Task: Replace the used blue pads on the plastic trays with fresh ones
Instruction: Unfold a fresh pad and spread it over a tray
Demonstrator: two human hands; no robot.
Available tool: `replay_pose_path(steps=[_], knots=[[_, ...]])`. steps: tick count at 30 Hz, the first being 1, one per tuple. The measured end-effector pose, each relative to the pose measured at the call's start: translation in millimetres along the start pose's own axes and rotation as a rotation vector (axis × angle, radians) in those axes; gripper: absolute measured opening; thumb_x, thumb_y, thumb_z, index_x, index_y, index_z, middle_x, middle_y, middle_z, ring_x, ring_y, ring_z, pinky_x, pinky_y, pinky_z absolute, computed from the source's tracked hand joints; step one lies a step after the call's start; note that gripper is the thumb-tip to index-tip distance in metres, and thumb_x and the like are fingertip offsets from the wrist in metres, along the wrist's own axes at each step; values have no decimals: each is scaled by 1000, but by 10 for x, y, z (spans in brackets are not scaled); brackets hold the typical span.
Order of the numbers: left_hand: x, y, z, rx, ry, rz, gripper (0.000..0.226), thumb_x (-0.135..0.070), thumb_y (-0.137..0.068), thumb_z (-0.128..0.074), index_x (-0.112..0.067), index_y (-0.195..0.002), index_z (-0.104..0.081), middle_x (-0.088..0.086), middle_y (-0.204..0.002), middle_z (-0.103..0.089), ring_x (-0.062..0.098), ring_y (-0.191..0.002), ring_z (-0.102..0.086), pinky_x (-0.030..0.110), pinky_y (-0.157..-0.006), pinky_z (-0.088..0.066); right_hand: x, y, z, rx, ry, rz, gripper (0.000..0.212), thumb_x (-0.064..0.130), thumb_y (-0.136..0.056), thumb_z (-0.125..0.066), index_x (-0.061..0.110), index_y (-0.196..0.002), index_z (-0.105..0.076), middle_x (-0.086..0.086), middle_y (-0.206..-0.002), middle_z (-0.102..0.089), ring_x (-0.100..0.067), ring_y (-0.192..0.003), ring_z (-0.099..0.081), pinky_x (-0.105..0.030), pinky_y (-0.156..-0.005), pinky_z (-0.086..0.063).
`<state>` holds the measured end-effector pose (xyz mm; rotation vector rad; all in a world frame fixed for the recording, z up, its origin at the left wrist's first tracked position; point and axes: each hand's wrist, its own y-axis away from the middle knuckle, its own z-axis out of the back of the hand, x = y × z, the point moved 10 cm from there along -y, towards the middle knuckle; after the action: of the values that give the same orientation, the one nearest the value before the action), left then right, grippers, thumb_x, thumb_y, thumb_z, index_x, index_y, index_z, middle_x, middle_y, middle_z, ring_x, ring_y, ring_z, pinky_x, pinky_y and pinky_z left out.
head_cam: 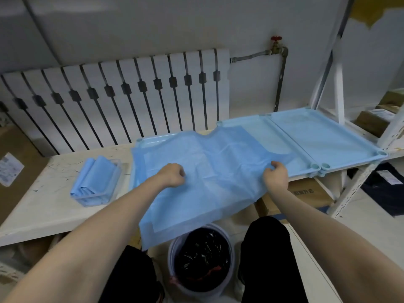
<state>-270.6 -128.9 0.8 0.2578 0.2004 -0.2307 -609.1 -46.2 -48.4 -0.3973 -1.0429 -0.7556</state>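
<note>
Head view: a large blue pad [218, 167] lies rumpled across the left tray [150, 138] and part of the middle tray [262, 132], its near edge hanging off the worktop [43, 197] above a bucket [231, 254] lined with a black bag. Both hands clutch it: the left hand [172, 174] has fingers curled into the sheet, and the right hand [276, 177] bunches its right edge. A third tray [328, 136] touches the middle one, and a clear box of folded pads [96, 182] stands left of the trays, near but apart.
</note>
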Motion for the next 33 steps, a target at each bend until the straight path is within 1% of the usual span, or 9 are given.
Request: replay_pose_path(steps=[6,10,13,16,21,25,28,30,33], knots=[[-650,74,-495,134,130,-272,48,-25,-93,-57,-13,-139,-46,10,-145,-42,23,-134,-39,24,-108,-28,526,170,-194,85,146,305,46,13,-95,-44,6,-140,-41,-16,-142,-44,-33,-131,-40,-39,-106,-32],[-745,130,-862,311,24,-321,46,-27,-96,-52,-10,-138,-47,11,-146,-40,21,-134,-38,23,-110,-27,940,432,-390,209,166,544,53,14,-95,-48,7,-145,-33,-15,-144,-40,-31,-133,-36,-36,-109,-28],[-644,92,-668,243,287,-240,30,-22,-96,-53,-9,-122,-62,6,-128,-59,13,-109,-53,23,-90,-43,1272,706,-554,298,161,694,57,12,-93,-51,8,-146,-31,-15,-143,-41,-31,-132,-37,-34,-108,-29],[-267,68,-227,72,707,0,31,-35,-101,-40,-16,-106,-64,3,-103,-59,15,-89,-53,24,-66,-38,1573,1113,-766,425,184,862,58,10,-91,-54,9,-145,-33,-15,-141,-43,-30,-131,-39,-31,-107,-29],[391,122,62,-19,1382,234,65,-64,-95,-14,-17,-89,-58,6,-88,-63,21,-79,-61,32,-69,-43,1649,1864,-1248,775,398,1130,63,11,-87,-53,25,-146,-34,-13,-132,-51,-29,-122,-46,-38,-101,-40],[687,215,-11,38,1461,302,65,-74,-87,-27,-17,-93,-59,7,-89,-65,23,-83,-61,35,-68,-49,1494,2236,-1504,952,619,1214,58,13,-90,-54,20,-145,-37,-10,-140,-47,-27,-127,-41,-36,-102,-37],[810,279,-129,55,1374,369,45,-60,-85,-54,-18,-102,-60,5,-96,-66,21,-85,-63,33,-68,-50,1336,2328,-1600,1021,748,1230,54,15,-92,-53,14,-144,-39,-7,-146,-41,-27,-129,-38,-33,-100,-33],[936,246,-206,0,1306,436,32,-33,-85,-66,-11,-108,-59,12,-101,-66,27,-85,-64,37,-73,-54,1252,2385,-1634,1061,807,1238,54,16,-93,-53,13,-144,-39,-8,-146,-41,-27,-129,-39,-32,-98,-31],[1123,243,-280,-99,1117,522,19,-1,-81,-63,1,-99,-56,22,-91,-62,32,-75,-61,40,-71,-53,1123,2417,-1658,1111,876,1216,52,19,-94,-53,16,-144,-39,-7,-144,-43,-25,-128,-39,-31,-99,-31]])
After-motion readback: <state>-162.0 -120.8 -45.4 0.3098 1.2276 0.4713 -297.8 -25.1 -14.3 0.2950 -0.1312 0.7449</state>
